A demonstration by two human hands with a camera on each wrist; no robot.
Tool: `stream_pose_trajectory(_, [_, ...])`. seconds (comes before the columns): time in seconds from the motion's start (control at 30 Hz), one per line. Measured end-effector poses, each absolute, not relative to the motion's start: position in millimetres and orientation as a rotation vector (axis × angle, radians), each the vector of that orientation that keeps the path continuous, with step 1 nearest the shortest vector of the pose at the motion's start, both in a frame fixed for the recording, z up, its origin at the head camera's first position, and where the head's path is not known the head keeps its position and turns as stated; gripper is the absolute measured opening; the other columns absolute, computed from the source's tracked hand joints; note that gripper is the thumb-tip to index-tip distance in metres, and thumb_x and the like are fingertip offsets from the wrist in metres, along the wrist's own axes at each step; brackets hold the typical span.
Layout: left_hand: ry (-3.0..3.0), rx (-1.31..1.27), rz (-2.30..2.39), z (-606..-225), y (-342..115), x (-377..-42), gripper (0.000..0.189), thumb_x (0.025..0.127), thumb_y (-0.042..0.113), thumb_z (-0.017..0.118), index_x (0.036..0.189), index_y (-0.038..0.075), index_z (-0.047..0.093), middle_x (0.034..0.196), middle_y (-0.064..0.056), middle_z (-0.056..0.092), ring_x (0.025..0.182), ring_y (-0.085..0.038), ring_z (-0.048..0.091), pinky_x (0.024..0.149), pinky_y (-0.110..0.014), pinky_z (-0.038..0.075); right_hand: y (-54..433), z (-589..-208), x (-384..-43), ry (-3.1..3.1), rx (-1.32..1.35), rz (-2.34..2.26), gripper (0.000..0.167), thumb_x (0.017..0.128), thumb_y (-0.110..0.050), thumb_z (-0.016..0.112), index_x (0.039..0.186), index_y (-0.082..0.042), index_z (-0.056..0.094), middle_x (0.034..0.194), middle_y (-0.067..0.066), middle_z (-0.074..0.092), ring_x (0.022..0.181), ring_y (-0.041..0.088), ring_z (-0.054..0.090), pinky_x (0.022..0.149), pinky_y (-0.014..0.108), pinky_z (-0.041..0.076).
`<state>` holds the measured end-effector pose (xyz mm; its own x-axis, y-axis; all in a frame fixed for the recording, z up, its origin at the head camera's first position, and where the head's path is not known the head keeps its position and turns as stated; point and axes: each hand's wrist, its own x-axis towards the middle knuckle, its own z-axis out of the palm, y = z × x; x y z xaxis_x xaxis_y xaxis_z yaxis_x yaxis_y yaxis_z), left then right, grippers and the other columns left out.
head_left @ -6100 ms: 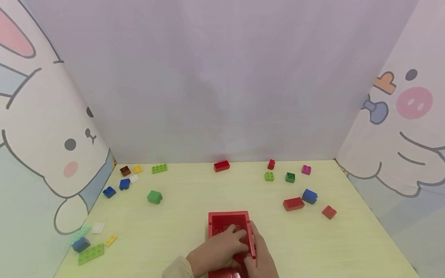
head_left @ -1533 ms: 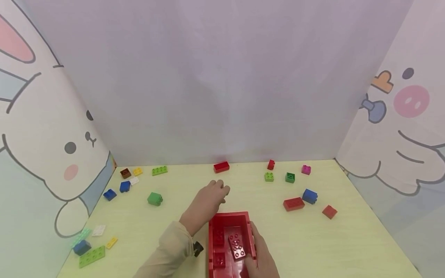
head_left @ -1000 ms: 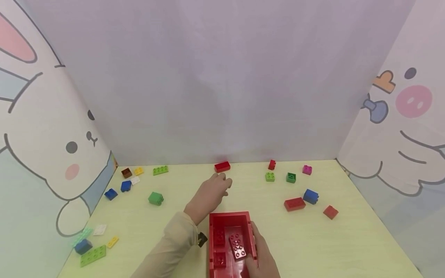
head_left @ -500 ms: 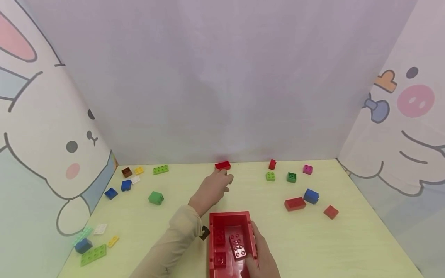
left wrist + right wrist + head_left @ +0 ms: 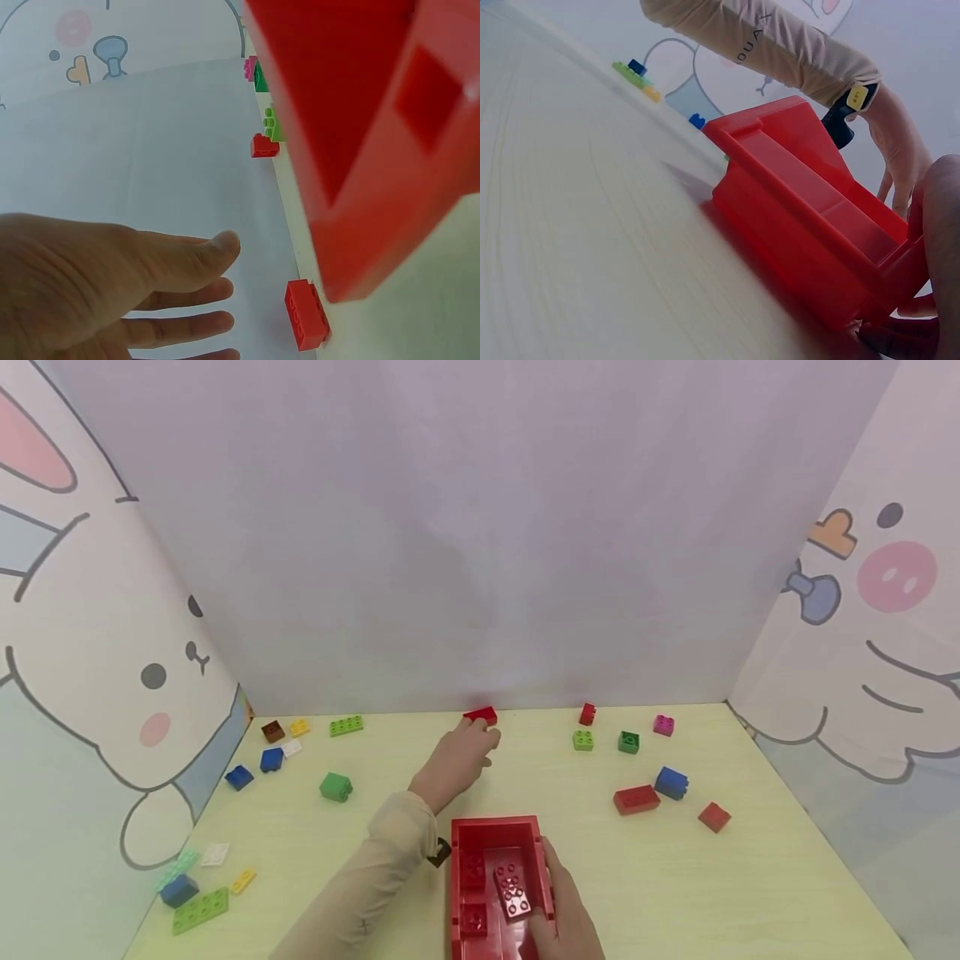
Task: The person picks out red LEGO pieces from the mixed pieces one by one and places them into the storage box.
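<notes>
My left hand [image 5: 457,758] reaches out past the far end of an open red plastic box [image 5: 495,821]. Its fingers are loosely bent and hold nothing. In the head view the fingertips overlap the front of a red toy brick [image 5: 482,715] by the back wall. The left wrist view has a gap between the fingers and this brick [image 5: 306,315]. My right hand [image 5: 567,910] grips the box's right wall, thumb over the rim and fingers outside; the right wrist view also has it at the box wall [image 5: 795,225]. Inside the box lie several red bricks [image 5: 512,892].
On the right stand a red brick [image 5: 636,800], a blue brick [image 5: 671,783] and several smaller ones. A green brick [image 5: 335,787] sits left of centre. More bricks and plates, such as a lime plate [image 5: 200,910], line the left edge. A curtain [image 5: 480,568] closes off the back.
My left hand, in the box at first, has come out and moved forward toward the far red brick, now overlapping it. My right hand has kept its grip on the box.
</notes>
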<state>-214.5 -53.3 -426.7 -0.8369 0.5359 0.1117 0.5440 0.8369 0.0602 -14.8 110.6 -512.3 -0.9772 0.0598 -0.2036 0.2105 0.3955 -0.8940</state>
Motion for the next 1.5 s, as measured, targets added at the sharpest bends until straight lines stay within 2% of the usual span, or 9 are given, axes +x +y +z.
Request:
stream_pose_trajectory(0.2, [-2.964,-0.840,-0.129,-434.1,-50.4,-222.6,0.031,0.092,0.020,0.080,0.119,0.012,0.067,0.118,-0.008,0.069,0.110,-0.026,0.065,0.086,-0.034,0.063,110.8,-512.4,-15.4,2.493,0.245,-1.632,0.094,0.086,-0.006,0.064,0.166,-0.028,0.021,0.145,0.006,0.056,0.118,0.028,0.064,0.087,0.048,0.065])
stream_pose_trajectory(0.63, [-2.994,-0.842,-0.177,-435.6,-48.0,-232.8,0.030,0.093,0.020,0.079,0.120,0.012,0.067,0.118,-0.009,0.070,0.110,-0.026,0.065,0.092,-0.035,0.062,111.4,-510.1,-15.8,2.464,0.263,-1.643,0.094,0.086,-0.009,0.066,0.166,-0.029,0.021,0.146,0.005,0.055,0.119,0.028,0.064,0.087,0.049,0.065])
stream_pose_trajectory(1.03, [-3.003,-0.869,-0.218,-438.5,-51.9,-244.7,0.028,0.093,0.017,0.080,0.117,0.009,0.067,0.118,-0.010,0.068,0.111,-0.028,0.065,0.092,-0.038,0.061,110.2,-510.4,-15.6,2.413,0.267,-1.678,0.097,0.084,-0.011,0.069,0.166,-0.030,0.020,0.146,0.007,0.055,0.117,0.029,0.064,0.085,0.049,0.065])
stream_pose_trajectory(1.5, [-3.046,-0.852,-0.276,-433.8,-54.2,-259.3,0.027,0.092,0.013,0.080,0.115,0.008,0.067,0.109,-0.008,0.073,0.103,-0.028,0.066,0.093,-0.039,0.059,110.8,-509.9,-15.5,2.431,0.251,-1.663,0.094,0.086,-0.011,0.067,0.166,-0.028,0.021,0.146,0.007,0.055,0.116,0.028,0.063,0.085,0.048,0.065])
